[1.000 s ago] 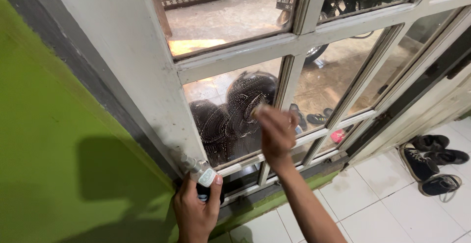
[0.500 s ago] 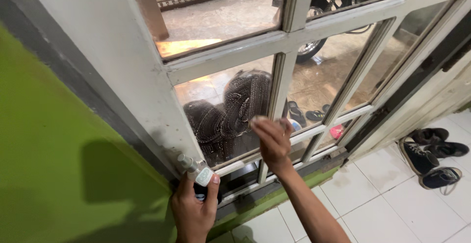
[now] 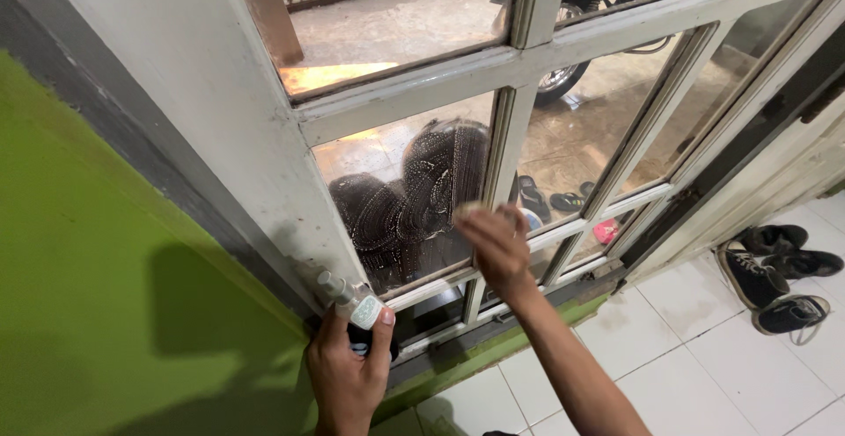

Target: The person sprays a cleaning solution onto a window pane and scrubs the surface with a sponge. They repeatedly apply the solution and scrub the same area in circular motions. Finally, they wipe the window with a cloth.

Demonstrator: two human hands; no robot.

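Note:
My right hand (image 3: pixel 498 244) presses a small pale cloth (image 3: pixel 466 211) against the lower glass pane (image 3: pixel 387 159) of a white-framed window (image 3: pixel 414 93). Soapy swirls and droplets cover that pane beside the hand. My left hand (image 3: pixel 349 367) grips a small spray bottle (image 3: pixel 354 306) with a light cap, held low against the frame's bottom left corner, near the green wall (image 3: pixel 106 295).
Dark shoes (image 3: pixel 775 285) lie on the white tiled floor (image 3: pixel 704 348) at the right. Through the glass I see sandals (image 3: pixel 546 200), a wet paved yard and a motorcycle wheel (image 3: pixel 563 80). A dark door frame (image 3: pixel 748 146) stands right of the window.
My right hand has slid slightly down and right on the pane with the cloth. The left hand and bottle have stayed put; the view has shifted a little.

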